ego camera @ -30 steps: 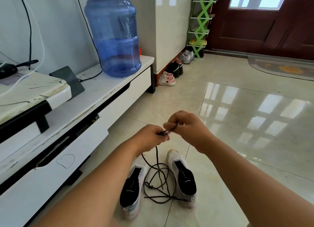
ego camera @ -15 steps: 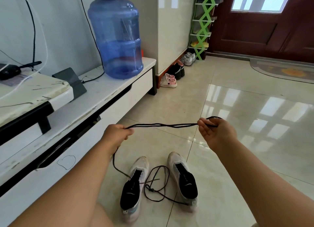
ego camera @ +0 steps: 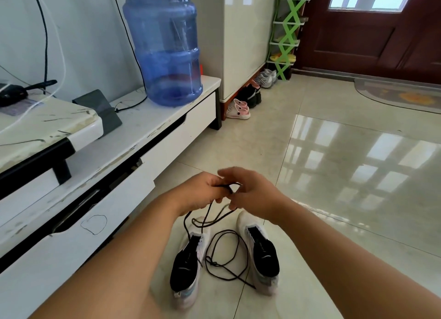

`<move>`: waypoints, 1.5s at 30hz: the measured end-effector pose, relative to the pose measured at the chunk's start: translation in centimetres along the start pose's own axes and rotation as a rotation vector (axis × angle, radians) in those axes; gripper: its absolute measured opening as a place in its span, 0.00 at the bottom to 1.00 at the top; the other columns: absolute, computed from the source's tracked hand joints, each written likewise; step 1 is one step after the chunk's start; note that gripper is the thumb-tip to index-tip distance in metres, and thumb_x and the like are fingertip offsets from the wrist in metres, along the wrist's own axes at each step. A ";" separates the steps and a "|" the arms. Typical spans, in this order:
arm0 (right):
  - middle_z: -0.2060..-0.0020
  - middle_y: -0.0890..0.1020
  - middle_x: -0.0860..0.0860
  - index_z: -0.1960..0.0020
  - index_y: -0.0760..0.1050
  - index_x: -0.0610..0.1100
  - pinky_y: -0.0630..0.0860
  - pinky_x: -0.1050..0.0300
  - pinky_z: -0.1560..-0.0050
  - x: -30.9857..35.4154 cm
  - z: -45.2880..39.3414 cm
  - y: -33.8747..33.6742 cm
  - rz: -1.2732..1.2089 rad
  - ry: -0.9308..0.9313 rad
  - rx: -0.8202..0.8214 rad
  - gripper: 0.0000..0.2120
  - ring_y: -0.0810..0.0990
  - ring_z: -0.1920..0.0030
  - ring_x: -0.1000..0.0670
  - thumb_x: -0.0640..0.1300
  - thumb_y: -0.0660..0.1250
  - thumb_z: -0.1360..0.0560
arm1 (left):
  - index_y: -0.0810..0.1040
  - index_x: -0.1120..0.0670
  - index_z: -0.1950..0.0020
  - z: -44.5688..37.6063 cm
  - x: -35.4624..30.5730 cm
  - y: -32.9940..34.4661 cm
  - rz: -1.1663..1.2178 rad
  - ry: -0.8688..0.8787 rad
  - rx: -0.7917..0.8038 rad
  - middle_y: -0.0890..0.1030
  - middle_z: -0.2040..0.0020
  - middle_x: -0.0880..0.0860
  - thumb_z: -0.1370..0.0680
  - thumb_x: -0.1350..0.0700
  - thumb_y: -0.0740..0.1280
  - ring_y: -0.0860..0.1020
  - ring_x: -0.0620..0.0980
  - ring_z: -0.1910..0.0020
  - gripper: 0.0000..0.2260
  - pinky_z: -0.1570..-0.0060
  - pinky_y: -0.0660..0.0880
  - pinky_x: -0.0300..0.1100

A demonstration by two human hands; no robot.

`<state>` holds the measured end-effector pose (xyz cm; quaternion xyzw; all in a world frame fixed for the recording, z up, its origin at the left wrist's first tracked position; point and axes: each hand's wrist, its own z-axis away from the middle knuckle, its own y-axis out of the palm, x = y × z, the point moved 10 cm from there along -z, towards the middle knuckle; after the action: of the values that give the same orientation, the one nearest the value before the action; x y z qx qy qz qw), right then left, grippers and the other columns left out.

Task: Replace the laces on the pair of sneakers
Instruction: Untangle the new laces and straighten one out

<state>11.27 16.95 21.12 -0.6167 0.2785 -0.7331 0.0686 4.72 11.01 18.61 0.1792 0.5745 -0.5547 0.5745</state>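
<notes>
Both hands meet just above the shoes, and a thin black cord shoelace (ego camera: 216, 215) runs between them. The left hand (ego camera: 202, 191) has its fingers curled around a gathered stretch of the lace, pinching it near the knuckles. The right hand (ego camera: 251, 194) is blurred by motion; its fingers look bent toward the same short loop, probably pinching the end, though the blur leaves that uncertain.

From the grip, the lace hangs in two slack strands that drop onto the left white mesh sneaker with a black lining (ego camera: 188, 259). A second loose black lace (ego camera: 226, 259) lies coiled on the glossy cream tiled floor (ego camera: 334, 175) between that shoe and the right white mesh sneaker with a black lining (ego camera: 261, 254). Neither shoe appears to have a lace threaded yet.

The likely trouble is tangling: the hanging strands cross close to the coil on the floor, and a pull could drag both together into a knot. The halves could also end up uneven if the lace slips through the left hand's pinch, leaving one end short once threaded. A tug might snag the dangling strand on the left sneaker and tip it.

No brand name or writing can be read. Each shoe's black tongue shows a pale curved mark, too small to identify.
</notes>
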 end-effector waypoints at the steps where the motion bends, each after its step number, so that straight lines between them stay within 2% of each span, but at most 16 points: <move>1: 0.54 0.81 0.53 0.39 0.75 0.45 0.73 0.70 0.69 0.1 0.0 -0.2 0.088 -0.007 -0.006 0.17 0.80 0.68 0.55 0.32 0.63 0.26 | 0.82 0.52 0.58 0.0 0.0 0.0 -0.021 0.004 0.001 0.71 0.73 0.43 0.24 0.56 0.66 0.65 0.38 0.77 0.06 0.75 0.62 0.31; 3: 0.64 0.79 0.52 0.45 0.78 0.41 0.71 0.72 0.70 0.0 -0.1 -2.0 0.264 -0.006 -0.108 0.10 0.79 0.68 0.55 0.36 0.62 0.24 | 0.82 0.50 0.59 -0.1 0.4 -0.6 -0.051 0.001 -0.025 0.73 0.73 0.43 0.25 0.53 0.67 0.66 0.37 0.77 0.06 0.76 0.63 0.29; 7: 0.61 0.78 0.49 0.48 0.80 0.40 0.74 0.59 0.59 -1.8 0.2 -6.6 0.399 0.073 -0.310 0.10 0.81 0.59 0.46 0.37 0.60 0.23 | 0.82 0.46 0.60 -0.1 1.7 -2.4 -0.056 -0.034 -0.112 0.74 0.72 0.41 0.24 0.50 0.65 0.68 0.37 0.76 0.08 0.73 0.65 0.29; 10: 0.58 0.81 0.49 0.45 0.79 0.42 0.76 0.58 0.54 -2.8 0.8 -6.4 0.326 0.080 -0.266 0.11 0.81 0.57 0.47 0.37 0.63 0.25 | 0.83 0.44 0.61 0.1 2.1 -2.8 -0.026 -0.040 -0.130 0.74 0.73 0.41 0.24 0.49 0.66 0.67 0.37 0.76 0.08 0.74 0.65 0.28; 14: 0.58 0.81 0.54 0.42 0.77 0.47 0.76 0.57 0.54 -0.4 0.9 -3.7 0.243 -0.059 -0.177 0.14 0.81 0.58 0.49 0.40 0.66 0.26 | 0.83 0.45 0.60 0.1 1.1 -1.5 0.015 -0.008 -0.078 0.77 0.72 0.43 0.25 0.49 0.67 0.66 0.39 0.76 0.07 0.76 0.64 0.30; 18: 0.42 0.70 0.59 0.29 0.61 0.53 0.77 0.56 0.51 2.0 0.9 -1.9 0.195 -0.153 -0.174 0.29 0.79 0.59 0.52 0.44 0.67 0.26 | 0.83 0.48 0.63 0.0 0.6 -1.5 0.082 -0.030 -0.111 0.81 0.68 0.47 0.24 0.49 0.66 0.65 0.42 0.75 0.10 0.74 0.63 0.33; 20: 0.40 0.68 0.58 0.33 0.64 0.51 0.77 0.53 0.52 3.2 1.2 -1.8 0.303 -0.222 -0.222 0.24 0.79 0.60 0.51 0.44 0.67 0.27 | 0.83 0.50 0.64 0.1 0.8 -2.0 0.107 -0.063 -0.158 0.80 0.66 0.47 0.24 0.49 0.65 0.63 0.44 0.74 0.12 0.73 0.62 0.35; 24: 0.55 0.72 0.55 0.46 0.72 0.46 0.75 0.53 0.57 5.0 1.5 0.0 0.529 -0.338 -0.172 0.12 0.74 0.59 0.51 0.41 0.68 0.28 | 0.80 0.57 0.65 0.2 0.7 -2.5 0.233 -0.080 -0.208 0.78 0.67 0.49 0.27 0.52 0.66 0.60 0.44 0.78 0.11 0.77 0.58 0.34; 27: 0.55 0.71 0.56 0.45 0.75 0.46 0.71 0.57 0.58 5.8 1.7 1.5 0.606 -0.434 -0.136 0.13 0.72 0.58 0.52 0.39 0.67 0.28 | 0.74 0.52 0.71 0.2 0.7 -2.1 0.363 -0.100 -0.180 0.69 0.77 0.47 0.24 0.57 0.64 0.58 0.44 0.77 0.14 0.79 0.55 0.34; 29: 0.55 0.76 0.50 0.48 0.78 0.44 0.71 0.57 0.61 6.6 2.0 1.8 0.673 -0.506 -0.156 0.10 0.75 0.57 0.49 0.37 0.68 0.29 | 0.70 0.50 0.77 0.3 1.0 -1.7 0.412 -0.141 -0.156 0.63 0.78 0.47 0.24 0.60 0.61 0.57 0.44 0.78 0.20 0.80 0.54 0.35; 31: 0.62 0.77 0.45 0.56 0.81 0.42 0.72 0.56 0.68 7.7 2.5 1.9 0.711 -0.596 -0.201 0.06 0.76 0.64 0.45 0.35 0.69 0.31 | 0.68 0.50 0.79 0.3 1.3 -1.2 0.437 -0.178 -0.134 0.62 0.79 0.47 0.25 0.63 0.58 0.58 0.44 0.79 0.21 0.80 0.54 0.34; 33: 0.65 0.77 0.44 0.61 0.81 0.40 0.74 0.55 0.72 8.3 2.8 1.7 0.686 -0.648 -0.247 0.04 0.76 0.69 0.44 0.33 0.70 0.32 | 0.67 0.52 0.73 0.4 1.5 -1.0 0.457 -0.206 -0.124 0.63 0.79 0.47 0.26 0.63 0.58 0.58 0.44 0.79 0.16 0.78 0.52 0.35; 36: 0.60 0.78 0.44 0.57 0.76 0.36 0.76 0.46 0.66 7.2 1.8 0.8 0.456 -0.521 -0.257 0.03 0.77 0.66 0.42 0.35 0.65 0.26 | 0.70 0.54 0.69 0.6 2.3 -2.1 0.396 -0.243 -0.195 0.70 0.77 0.47 0.25 0.56 0.62 0.59 0.44 0.79 0.12 0.79 0.54 0.34; 39: 0.64 0.79 0.43 0.52 0.71 0.39 0.76 0.44 0.63 4.3 0.5 0.2 0.290 -0.292 -0.235 0.02 0.79 0.66 0.43 0.38 0.60 0.23 | 0.73 0.54 0.68 0.7 2.7 -2.9 0.282 -0.251 -0.220 0.73 0.71 0.50 0.25 0.54 0.63 0.60 0.45 0.79 0.12 0.79 0.57 0.34; 43: 0.64 0.77 0.52 0.34 0.68 0.48 0.76 0.55 0.59 2.1 0.0 1.1 0.341 -0.168 -0.131 0.16 0.76 0.66 0.50 0.42 0.59 0.21 | 0.75 0.55 0.63 0.5 1.3 -1.2 0.147 -0.178 -0.051 0.71 0.71 0.49 0.23 0.57 0.59 0.61 0.43 0.79 0.10 0.76 0.57 0.35; 45: 0.63 0.78 0.53 0.38 0.72 0.46 0.74 0.59 0.60 1.5 -0.2 1.2 0.385 -0.135 -0.090 0.12 0.75 0.65 0.52 0.42 0.60 0.21 | 0.75 0.56 0.60 0.6 0.8 -0.3 0.087 -0.134 0.018 0.70 0.71 0.48 0.22 0.57 0.59 0.61 0.42 0.79 0.10 0.75 0.58 0.34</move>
<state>10.51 15.39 21.81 -0.6022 0.4184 -0.6503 0.1984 4.50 10.04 18.18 0.1715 0.5214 -0.5450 0.6338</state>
